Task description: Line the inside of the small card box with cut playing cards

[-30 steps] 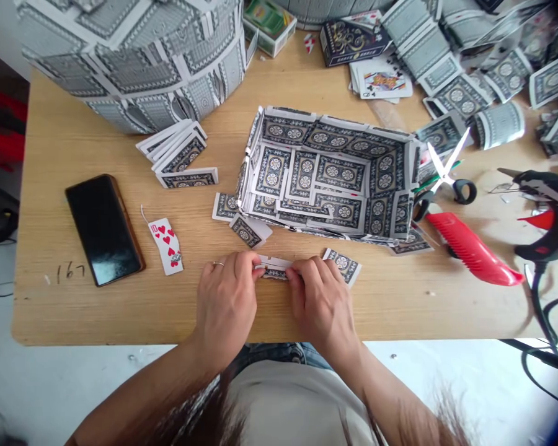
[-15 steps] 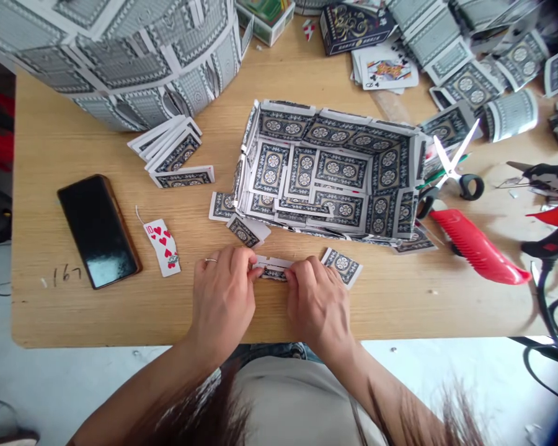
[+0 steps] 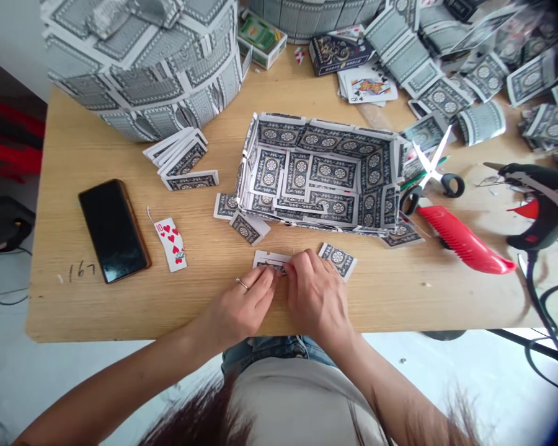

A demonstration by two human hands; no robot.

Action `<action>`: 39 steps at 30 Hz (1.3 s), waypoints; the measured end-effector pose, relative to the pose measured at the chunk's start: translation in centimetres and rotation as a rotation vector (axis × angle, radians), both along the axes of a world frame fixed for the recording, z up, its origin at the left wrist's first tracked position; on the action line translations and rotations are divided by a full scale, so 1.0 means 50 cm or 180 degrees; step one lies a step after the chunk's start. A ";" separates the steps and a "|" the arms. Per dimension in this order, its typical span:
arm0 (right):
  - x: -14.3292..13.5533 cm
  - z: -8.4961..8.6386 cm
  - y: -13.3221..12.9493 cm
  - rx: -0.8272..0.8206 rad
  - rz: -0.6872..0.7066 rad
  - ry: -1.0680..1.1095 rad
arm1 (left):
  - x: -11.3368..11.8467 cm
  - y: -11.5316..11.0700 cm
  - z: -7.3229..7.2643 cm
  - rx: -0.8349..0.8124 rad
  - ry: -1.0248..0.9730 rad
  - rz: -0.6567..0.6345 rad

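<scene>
A folded playing card (image 3: 272, 257) lies near the table's front edge, its lower part covered by my fingers. My left hand (image 3: 246, 303), with a ring on one finger, presses its closed fingertips on the card's near edge. My right hand (image 3: 317, 294) pinches the card's right end. Just beyond that hand lies a single patterned card (image 3: 338, 260), face down. An open box made of playing cards (image 3: 316, 176) stands farther back, with loose cards inside. Against its front left corner rest a bent card (image 3: 247, 228) and another card (image 3: 225, 205).
On the left lie a phone (image 3: 114, 232), a ten of hearts (image 3: 171, 244) and a fan of folded cards (image 3: 186, 158). A large card-built structure (image 3: 144, 74) stands behind. To the right are scissors (image 3: 431, 170), a red serrated tool (image 3: 467, 240) and a corded glue gun (image 3: 539, 198).
My left hand has slid right along the card, now close to my right hand, uncovering the card's left end. My right hand stays on the right end. The view has shifted slightly.
</scene>
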State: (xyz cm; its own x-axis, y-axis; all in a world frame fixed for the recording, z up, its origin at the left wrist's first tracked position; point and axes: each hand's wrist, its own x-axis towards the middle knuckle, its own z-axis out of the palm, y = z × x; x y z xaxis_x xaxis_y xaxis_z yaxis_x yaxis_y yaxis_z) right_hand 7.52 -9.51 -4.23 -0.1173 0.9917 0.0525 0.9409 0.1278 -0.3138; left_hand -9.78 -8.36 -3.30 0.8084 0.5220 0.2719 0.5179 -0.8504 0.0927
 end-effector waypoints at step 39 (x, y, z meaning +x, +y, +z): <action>0.075 0.003 -0.031 0.0020 -0.0288 0.0951 | -0.029 0.013 0.009 -0.0141 0.0829 -0.0449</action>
